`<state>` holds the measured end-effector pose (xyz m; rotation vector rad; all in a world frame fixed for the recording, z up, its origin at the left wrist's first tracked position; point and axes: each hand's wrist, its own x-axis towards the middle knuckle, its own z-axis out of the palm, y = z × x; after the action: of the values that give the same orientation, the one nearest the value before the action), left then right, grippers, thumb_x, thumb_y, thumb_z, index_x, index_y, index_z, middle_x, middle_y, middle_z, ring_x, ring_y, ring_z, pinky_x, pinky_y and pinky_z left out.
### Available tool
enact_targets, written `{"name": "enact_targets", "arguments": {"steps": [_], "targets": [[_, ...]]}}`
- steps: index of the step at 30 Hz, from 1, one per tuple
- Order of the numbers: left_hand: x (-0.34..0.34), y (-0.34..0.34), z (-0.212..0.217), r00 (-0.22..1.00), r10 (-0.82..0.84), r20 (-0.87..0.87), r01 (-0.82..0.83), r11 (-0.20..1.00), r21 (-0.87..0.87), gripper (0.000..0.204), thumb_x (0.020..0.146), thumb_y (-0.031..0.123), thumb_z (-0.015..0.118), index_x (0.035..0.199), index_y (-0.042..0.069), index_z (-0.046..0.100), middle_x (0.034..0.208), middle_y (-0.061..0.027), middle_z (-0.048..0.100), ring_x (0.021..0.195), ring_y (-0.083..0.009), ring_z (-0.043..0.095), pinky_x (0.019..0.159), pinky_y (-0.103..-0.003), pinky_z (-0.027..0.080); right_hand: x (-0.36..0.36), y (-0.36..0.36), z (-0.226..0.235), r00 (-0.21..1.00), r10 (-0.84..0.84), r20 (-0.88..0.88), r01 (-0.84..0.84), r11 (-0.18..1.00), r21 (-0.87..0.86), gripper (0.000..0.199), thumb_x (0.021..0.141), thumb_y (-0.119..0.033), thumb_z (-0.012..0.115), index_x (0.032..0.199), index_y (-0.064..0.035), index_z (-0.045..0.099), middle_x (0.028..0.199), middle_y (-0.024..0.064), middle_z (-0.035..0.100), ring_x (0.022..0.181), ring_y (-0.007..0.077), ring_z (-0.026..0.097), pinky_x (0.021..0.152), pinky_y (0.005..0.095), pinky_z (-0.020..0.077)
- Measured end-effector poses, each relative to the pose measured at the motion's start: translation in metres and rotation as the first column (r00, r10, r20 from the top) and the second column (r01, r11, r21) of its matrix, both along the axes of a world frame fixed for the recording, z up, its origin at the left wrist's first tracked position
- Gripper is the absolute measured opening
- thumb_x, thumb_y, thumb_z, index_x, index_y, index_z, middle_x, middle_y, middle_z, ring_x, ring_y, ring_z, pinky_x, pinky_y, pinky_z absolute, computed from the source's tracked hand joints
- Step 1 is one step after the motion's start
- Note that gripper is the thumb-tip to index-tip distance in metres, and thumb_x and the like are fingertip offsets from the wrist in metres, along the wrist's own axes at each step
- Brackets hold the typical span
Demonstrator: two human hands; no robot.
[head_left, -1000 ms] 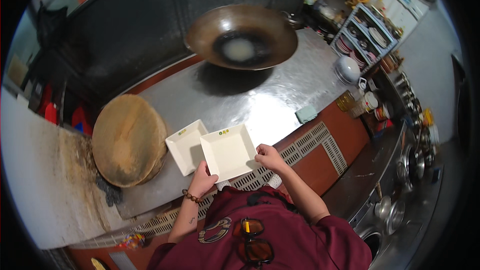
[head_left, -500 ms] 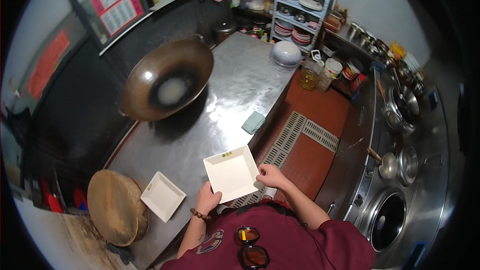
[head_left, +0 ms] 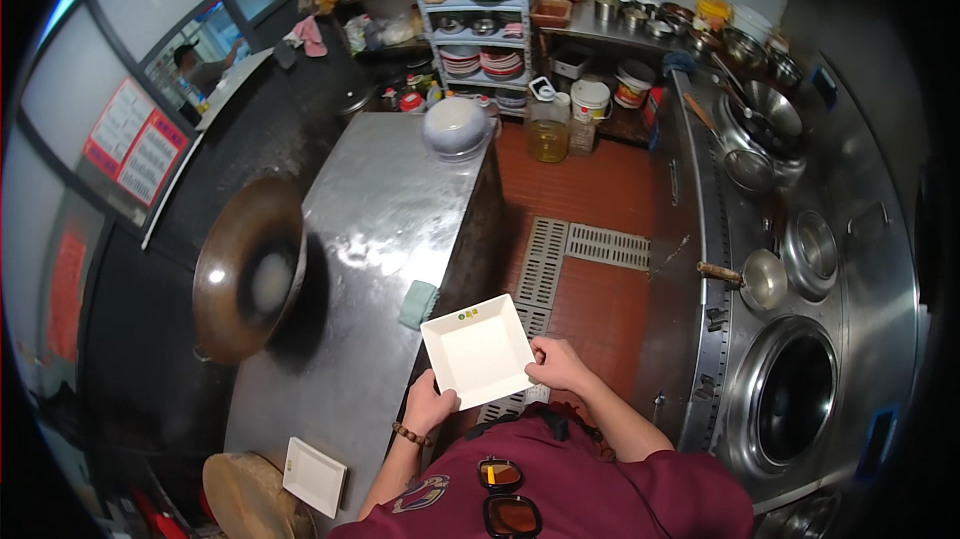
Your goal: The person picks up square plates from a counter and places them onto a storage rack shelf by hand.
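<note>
Steel tabletop (head_left: 380, 239), kitchen aisle: your left hand (head_left: 430, 404) and right hand (head_left: 558, 364), fingers clamped on square white plate (head_left: 478, 349); carrying step, next needs a landing spot.

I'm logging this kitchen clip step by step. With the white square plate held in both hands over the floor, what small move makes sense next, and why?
Probably keep carrying the white square plate level toward the steel range on the right. The left hand and right hand grip its near edge, it looks empty, and it hangs above the red tiled floor, off the steel table.
</note>
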<state>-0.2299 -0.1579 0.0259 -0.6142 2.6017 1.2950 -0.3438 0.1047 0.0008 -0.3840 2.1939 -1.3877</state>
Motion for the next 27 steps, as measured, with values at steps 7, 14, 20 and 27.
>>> {"name": "enact_targets", "arguments": {"steps": [7, 14, 20, 27], "targets": [[-0.063, 0.042, -0.007, 0.997, -0.078, -0.019, 0.077, 0.997, -0.021, 0.039, 0.077, 0.011, 0.059, 0.113, -0.004, 0.062, 0.1, -0.022, 0.07, 0.092, -0.0313, 0.07, 0.082, -0.038, 0.053, -0.03, 0.054, 0.002, 0.99, -0.119, -0.081, 0.122, 0.992, 0.039, 0.025, 0.068, -0.015, 0.067, 0.087, 0.0019, 0.064, 0.072, 0.0104, 0.066, 0.065, 0.0194, 0.062, 0.062, 0.0332, 0.0511], [-0.105, 0.08, 0.007, 0.992, -0.129, -0.009, 0.129, 0.988, 0.083, 0.038, 0.074, 0.012, 0.063, 0.109, -0.005, 0.061, 0.097, -0.0236, 0.069, 0.092, -0.0345, 0.069, 0.082, -0.039, 0.053, -0.038, 0.091, 0.0, 0.969, -0.2, -0.146, 0.205, 0.979, 0.02, 0.029, 0.07, -0.014, 0.067, 0.094, 0.0029, 0.064, 0.08, 0.015, 0.07, 0.072, 0.0253, 0.068, 0.067, 0.0347, 0.0538], [-0.137, 0.095, 0.002, 0.964, -0.266, -0.024, 0.266, 0.964, 0.004, 0.039, 0.073, 0.014, 0.066, 0.107, -0.006, 0.06, 0.098, -0.0262, 0.069, 0.095, -0.0398, 0.068, 0.083, -0.042, 0.053, -0.036, 0.104, 0.005, 0.929, -0.36, -0.083, 0.362, 0.932, 0.007, 0.036, 0.07, -0.017, 0.067, 0.101, 0.0018, 0.064, 0.09, 0.0211, 0.07, 0.086, 0.0358, 0.068, 0.078, 0.0407, 0.0532], [-0.192, 0.121, -0.001, 0.905, -0.425, -0.011, 0.425, 0.905, 0.005, 0.039, 0.073, 0.013, 0.066, 0.106, -0.007, 0.06, 0.098, -0.0298, 0.066, 0.095, -0.0428, 0.066, 0.085, -0.044, 0.053, -0.047, 0.127, 0.008, 0.887, -0.444, -0.124, 0.457, 0.884, 0.103, 0.032, 0.072, -0.009, 0.066, 0.1, 0.005, 0.062, 0.089, 0.0185, 0.07, 0.079, 0.026, 0.069, 0.073, 0.0348, 0.0539]]}}
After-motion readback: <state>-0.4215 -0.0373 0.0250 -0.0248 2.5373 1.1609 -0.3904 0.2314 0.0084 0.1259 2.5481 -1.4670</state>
